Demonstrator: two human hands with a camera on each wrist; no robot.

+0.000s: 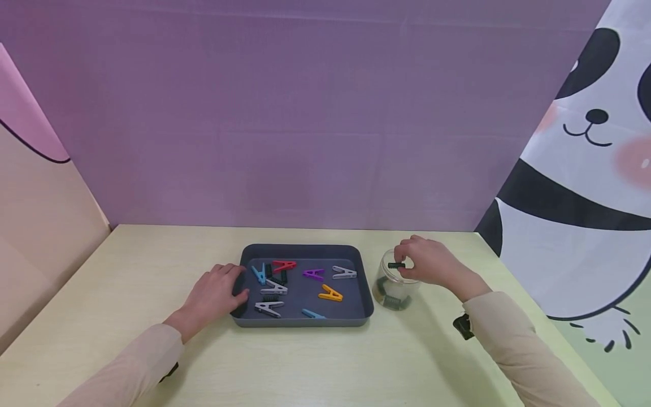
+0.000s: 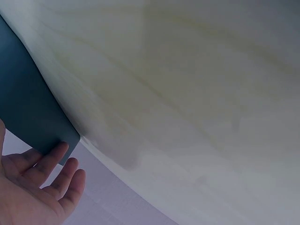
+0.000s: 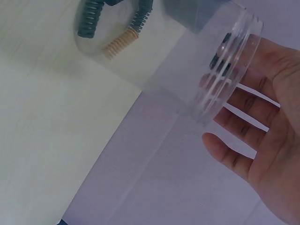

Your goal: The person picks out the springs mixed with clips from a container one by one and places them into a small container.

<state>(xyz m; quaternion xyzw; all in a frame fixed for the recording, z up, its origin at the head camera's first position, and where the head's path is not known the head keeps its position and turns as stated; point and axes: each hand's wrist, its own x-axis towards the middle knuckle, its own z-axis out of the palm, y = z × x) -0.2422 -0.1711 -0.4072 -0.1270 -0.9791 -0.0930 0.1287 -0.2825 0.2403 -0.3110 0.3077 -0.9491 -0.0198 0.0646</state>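
From my remote seat, I have the hands well apart. The right hand (image 1: 432,263) pinches a dark green spring (image 1: 396,265) at the mouth of the clear jar (image 1: 402,286), fingertips only, I judge, to fit the round opening. The left hand (image 1: 217,291) grips the grey tray (image 1: 301,323) by its left edge, seemingly to steady it. Grey spring clips (image 1: 274,288) (red and blue ones too) crowd the dark springs (image 1: 270,298) there, partly in the way.
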